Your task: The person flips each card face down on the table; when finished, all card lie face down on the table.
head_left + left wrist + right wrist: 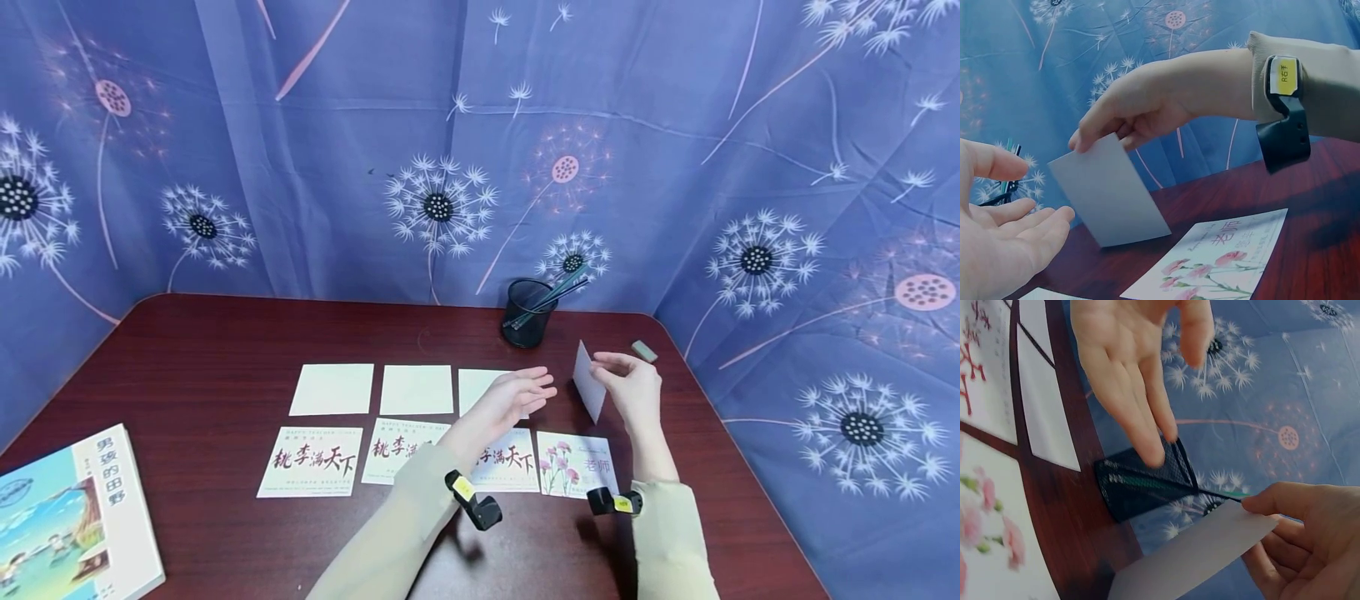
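Note:
My right hand [632, 387] pinches a white card [588, 382] by its upper edge. The card stands nearly upright at the right of the table, its lower edge close to the tabletop. In the left wrist view the card [1113, 194] shows a blank face. To its left, my left hand [510, 400] hovers with relaxed fingers, holding nothing, above a blank card [475, 385] and a card with red characters [517, 462]. In front of the raised card lies a card with pink flowers [577, 465].
Two more blank cards [332, 389] lie in the back row, and two cards with red characters [310, 462] in the front row. A black mesh pen holder [525, 321] stands behind, an eraser [643, 351] at the right edge. A book [82, 517] lies at left.

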Tool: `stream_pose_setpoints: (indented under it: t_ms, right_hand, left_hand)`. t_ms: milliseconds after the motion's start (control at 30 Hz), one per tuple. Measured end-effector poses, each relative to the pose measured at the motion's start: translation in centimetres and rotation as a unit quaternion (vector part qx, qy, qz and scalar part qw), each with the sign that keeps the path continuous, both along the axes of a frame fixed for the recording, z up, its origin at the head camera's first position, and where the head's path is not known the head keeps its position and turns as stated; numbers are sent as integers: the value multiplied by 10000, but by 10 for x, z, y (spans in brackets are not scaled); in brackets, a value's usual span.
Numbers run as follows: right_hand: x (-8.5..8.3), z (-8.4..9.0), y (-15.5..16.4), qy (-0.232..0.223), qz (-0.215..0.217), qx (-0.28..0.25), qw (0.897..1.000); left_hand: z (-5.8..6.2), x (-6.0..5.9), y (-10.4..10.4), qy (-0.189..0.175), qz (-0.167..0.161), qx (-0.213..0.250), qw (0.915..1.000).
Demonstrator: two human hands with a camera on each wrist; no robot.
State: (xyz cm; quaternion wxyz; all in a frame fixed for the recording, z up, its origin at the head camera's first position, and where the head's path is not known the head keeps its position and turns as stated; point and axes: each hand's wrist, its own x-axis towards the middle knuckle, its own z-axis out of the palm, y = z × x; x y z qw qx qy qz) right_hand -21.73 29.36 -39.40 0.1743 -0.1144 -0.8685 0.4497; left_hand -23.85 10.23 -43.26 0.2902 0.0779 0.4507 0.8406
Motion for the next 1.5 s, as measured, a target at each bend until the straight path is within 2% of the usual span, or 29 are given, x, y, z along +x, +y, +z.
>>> stream_pose_setpoints:
  t_ms: [133, 400, 533, 667, 767, 1000, 1200, 1500]
  right_hand:
    - [1, 2, 9, 222, -306, 75, 9993]
    - [0, 0, 22, 194, -686, 27, 9975]
    - [-4, -8, 26, -73, -610, -577, 9964]
    - [-8, -19, 30, -495, -377, -1447, 9875]
    - [-9, -27, 33, -703, -318, -1627, 9836]
    - [-12, -43, 36, -965, -371, -1289, 9863]
    - [-9, -46, 35, -1330, -293, -767, 9877]
    - [-9, -45, 35, -1443, -21, -646, 9874]
  left_hand:
    - [-2, 0, -4, -16, 2, -39, 10000]
    - [-4, -3, -13, 55, 139, -80, 9999]
    - [-5, -3, -18, 73, 145, -62, 9998]
    - [-6, -4, -24, 61, 126, -29, 9999]
    - [-6, -3, -29, 78, 144, -76, 9998]
    - [-2, 1, -42, 288, 131, -375, 9988]
    - [2, 0, -61, 491, 103, -786, 9956]
    - [6, -1, -103, 929, -333, -1621, 9818]
